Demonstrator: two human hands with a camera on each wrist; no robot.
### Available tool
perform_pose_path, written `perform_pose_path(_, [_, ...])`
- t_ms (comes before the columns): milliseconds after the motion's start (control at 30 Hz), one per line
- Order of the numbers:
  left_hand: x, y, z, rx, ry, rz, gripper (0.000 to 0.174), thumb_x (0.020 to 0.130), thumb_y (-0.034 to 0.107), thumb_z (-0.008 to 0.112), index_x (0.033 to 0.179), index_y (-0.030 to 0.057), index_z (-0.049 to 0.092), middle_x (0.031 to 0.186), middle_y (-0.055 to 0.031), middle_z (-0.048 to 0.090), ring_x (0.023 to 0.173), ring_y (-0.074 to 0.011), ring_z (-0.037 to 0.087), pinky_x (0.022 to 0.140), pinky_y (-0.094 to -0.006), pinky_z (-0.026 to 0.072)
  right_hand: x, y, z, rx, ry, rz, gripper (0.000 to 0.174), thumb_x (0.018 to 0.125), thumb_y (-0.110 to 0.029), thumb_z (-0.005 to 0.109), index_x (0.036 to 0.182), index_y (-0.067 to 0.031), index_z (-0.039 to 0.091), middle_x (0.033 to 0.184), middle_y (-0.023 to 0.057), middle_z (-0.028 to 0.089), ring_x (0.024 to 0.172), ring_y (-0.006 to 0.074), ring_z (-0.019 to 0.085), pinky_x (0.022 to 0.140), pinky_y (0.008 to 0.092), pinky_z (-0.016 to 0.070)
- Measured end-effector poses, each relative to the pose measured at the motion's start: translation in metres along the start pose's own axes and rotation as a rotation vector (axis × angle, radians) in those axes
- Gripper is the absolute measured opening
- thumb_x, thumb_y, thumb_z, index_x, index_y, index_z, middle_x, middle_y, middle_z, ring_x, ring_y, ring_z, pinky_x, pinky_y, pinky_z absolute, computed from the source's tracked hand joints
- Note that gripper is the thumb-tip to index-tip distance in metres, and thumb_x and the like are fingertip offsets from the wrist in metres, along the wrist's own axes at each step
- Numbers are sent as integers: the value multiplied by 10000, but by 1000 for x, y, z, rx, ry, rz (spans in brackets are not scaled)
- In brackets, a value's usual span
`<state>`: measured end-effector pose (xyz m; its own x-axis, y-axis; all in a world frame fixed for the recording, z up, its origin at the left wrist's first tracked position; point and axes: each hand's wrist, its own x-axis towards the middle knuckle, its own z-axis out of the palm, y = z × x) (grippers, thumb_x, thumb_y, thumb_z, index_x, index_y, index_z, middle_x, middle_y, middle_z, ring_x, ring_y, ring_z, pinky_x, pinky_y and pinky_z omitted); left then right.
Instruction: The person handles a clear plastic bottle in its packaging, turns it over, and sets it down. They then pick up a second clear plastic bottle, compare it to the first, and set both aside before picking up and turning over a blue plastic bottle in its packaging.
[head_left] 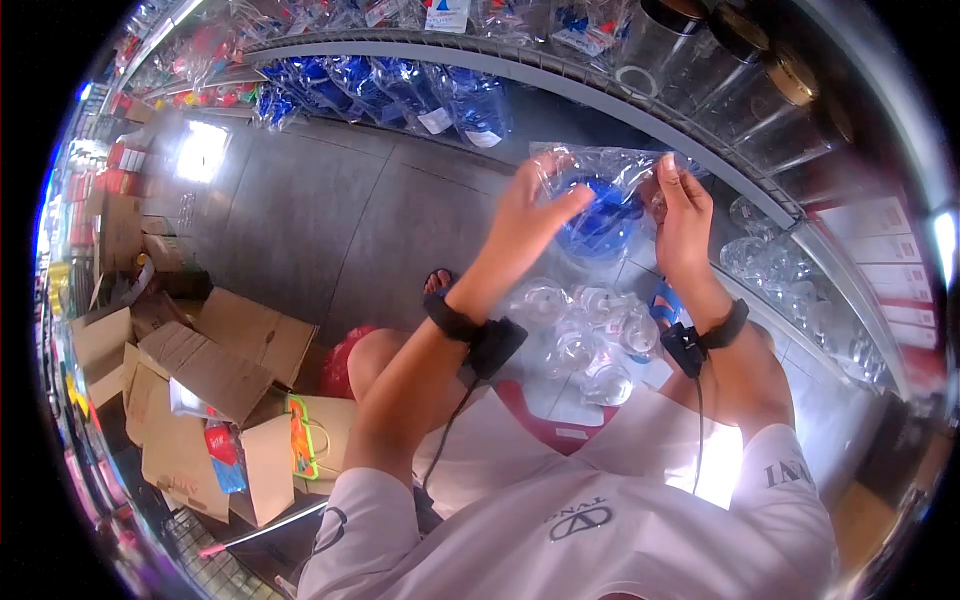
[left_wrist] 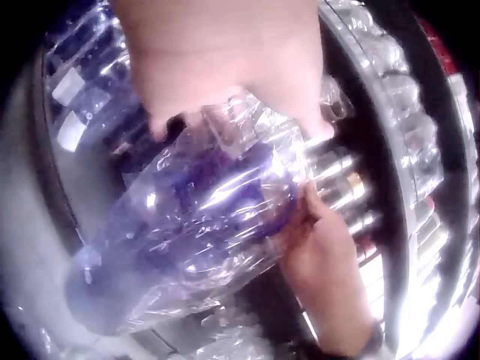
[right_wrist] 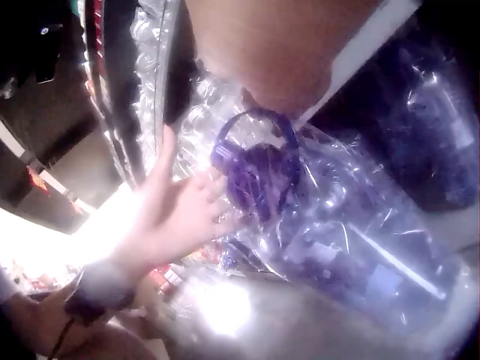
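A clear plastic bag hangs in front of the person, with a blue-lidded, see-through bottle or jug inside it. The lid has a ring-shaped handle and lies close to the bag's mouth; the body stretches away from the hands. My left hand has its fingers bent at one side of the bag's mouth, its thumb standing apart. Opposite, my right hand pinches the bag's edge between thumb and fingers. In the left wrist view the right hand is beside the lid.
Several clear bottles or jars lie on the floor between the legs. Bagged blue items line a low shelf ahead. Large jars stand at upper right. Open cardboard boxes sit at left.
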<state>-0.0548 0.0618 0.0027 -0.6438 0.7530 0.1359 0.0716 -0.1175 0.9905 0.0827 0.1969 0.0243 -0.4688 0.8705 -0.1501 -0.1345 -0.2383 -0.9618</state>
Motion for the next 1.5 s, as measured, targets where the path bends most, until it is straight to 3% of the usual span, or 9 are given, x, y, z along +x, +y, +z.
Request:
perform_pose_path(333, [-7,20,7,10,31,-244,228,925,221,704,988,8,651,875,-8,674,803,-66,604,724,-236,486,-1,2,-2,95,-83,31,302,1015,-302,584,863,-57,675,770,-47,591,660,29,459,590,195,344])
perform_pose_path(533, [-9,15,11,-161,209,-173,213,939,200,681,1002,-2,655,872,-19,687,788,-60,612,699,-218,481,-9,-10,6,-199,-137,-196,230,1001,-227,610,1080,-13,635,831,-27,633,720,59,579,688,204,461])
perform_pose_path(567, [-8,15,10,-156,230,-183,206,940,191,679,998,-5,655,872,-25,691,786,-62,617,696,-218,484,-10,-15,3,-238,-188,-157,291,986,-201,632,1203,-14,581,968,39,647,901,89,617,780,228,503])
perform_pose_path(667, [-6,15,4,-171,277,-196,184,941,167,674,988,-10,656,868,-40,700,781,-69,630,689,-218,493,-7,3,7,-229,-141,-532,334,948,-175,674,1238,-39,578,1148,117,626,1094,191,602,892,315,512])
perform_pose_path(767, [-1,12,1,-275,297,-177,149,940,139,671,969,-7,660,871,-53,705,776,-78,641,679,-223,503,-5,-13,-4,-963,-285,-1142,461,881,-176,724,1300,-68,567,1342,143,553,1276,289,513,1051,415,440])
perform_pose_path(900, [-2,11,-2,-320,263,-186,128,929,116,679,976,-2,662,891,-57,703,784,-96,650,706,-234,505,-12,-19,1,-1212,-627,-1182,637,812,-290,751,1383,-111,532,1411,90,539,1305,271,506,1132,465,352])
perform_pose_path(1100, [-8,21,-4,-352,282,-218,116,923,112,686,952,4,653,875,-70,696,797,-139,670,735,-263,508,-11,-17,3,-1167,-668,-1015,643,797,-395,710,1332,-75,552,1292,100,621,1170,258,607,1049,440,448])
perform_pose_path(1367, [-3,22,-10,-319,306,-227,186,928,178,703,848,52,592,850,-53,653,723,-121,628,683,-262,496,-8,-7,1,-1120,-534,-1143,405,792,-357,720,1055,-61,633,950,82,699,895,264,689,864,380,540])
perform_pose_path(1500, [4,22,-10,-175,375,-77,172,923,166,703,979,23,626,987,-66,636,914,-140,621,776,-277,500,-5,-3,-1,-1094,-479,-1170,357,789,-334,736,998,-63,636,890,84,691,855,258,685,800,358,544])
